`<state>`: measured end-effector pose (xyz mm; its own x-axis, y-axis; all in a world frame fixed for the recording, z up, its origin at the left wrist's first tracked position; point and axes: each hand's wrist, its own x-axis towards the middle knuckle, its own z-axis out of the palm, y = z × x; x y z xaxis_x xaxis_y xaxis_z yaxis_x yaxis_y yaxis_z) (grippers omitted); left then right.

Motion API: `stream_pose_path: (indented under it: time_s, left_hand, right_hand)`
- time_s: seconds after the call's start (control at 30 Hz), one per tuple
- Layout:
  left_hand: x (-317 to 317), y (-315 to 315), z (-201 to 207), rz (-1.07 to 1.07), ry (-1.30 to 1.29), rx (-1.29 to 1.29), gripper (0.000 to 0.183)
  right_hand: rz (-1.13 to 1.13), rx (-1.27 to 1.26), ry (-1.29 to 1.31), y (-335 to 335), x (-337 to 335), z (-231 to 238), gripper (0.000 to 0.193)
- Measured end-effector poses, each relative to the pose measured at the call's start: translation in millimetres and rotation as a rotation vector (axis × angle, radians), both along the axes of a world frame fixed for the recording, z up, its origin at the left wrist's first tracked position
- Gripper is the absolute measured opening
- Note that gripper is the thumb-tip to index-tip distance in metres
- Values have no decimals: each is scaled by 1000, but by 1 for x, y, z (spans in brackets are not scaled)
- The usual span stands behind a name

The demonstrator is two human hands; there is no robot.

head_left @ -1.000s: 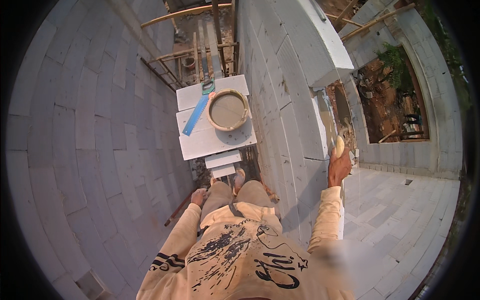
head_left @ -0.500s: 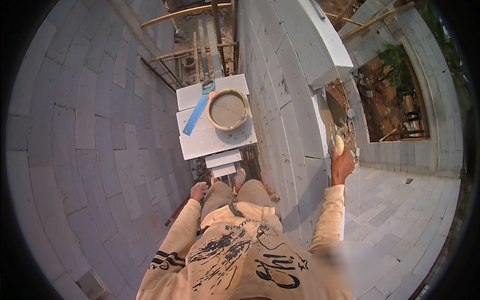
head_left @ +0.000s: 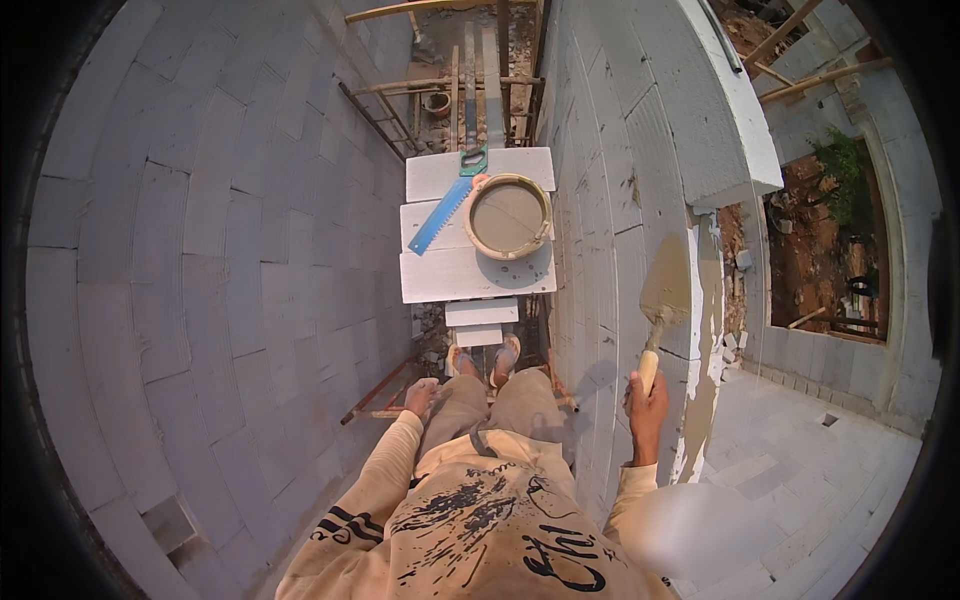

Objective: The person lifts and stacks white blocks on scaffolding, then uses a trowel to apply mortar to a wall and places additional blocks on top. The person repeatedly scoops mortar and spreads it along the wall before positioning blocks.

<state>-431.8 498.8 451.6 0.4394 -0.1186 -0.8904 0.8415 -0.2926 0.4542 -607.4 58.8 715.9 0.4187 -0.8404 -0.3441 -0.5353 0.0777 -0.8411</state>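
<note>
The right hand grips a trowel loaded with mortar on the block wall top. The left hand rests by the thigh. A mortar bucket and blue saw lie on stacked blocks.

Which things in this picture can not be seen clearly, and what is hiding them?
- Head view: the left hand rests by the thigh; its palm is turned away, so its grip cannot be judged.
- The trowel handle is hidden inside the right hand.
- How deep the mortar lies in the bucket is not visible.
- The feet are partly hidden by white blocks.
</note>
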Motion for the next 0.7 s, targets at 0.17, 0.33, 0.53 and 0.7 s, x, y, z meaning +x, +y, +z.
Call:
stream_pose_path:
  time_s: [0.17, 0.33, 0.53, 0.7]
  left_hand:
    - [-20, 25, -3, -34, -127, -46, 22]
    - [-36, 43, 37, 22, -75, 149, 25]
    - [-62, 70, 75, 119, 7, 316, 34]
    - [-112, 112, 62, 250, 170, 404, 36]
  right_hand:
    - [294, 144, 375, 27, 80, -123, 44]
    - [546, -126, 585, 12, 215, -252, 48]
    - [447, -226, 668, -3, 335, -366, 38]
    - [477, -114, 646, 30, 368, -431, 43]
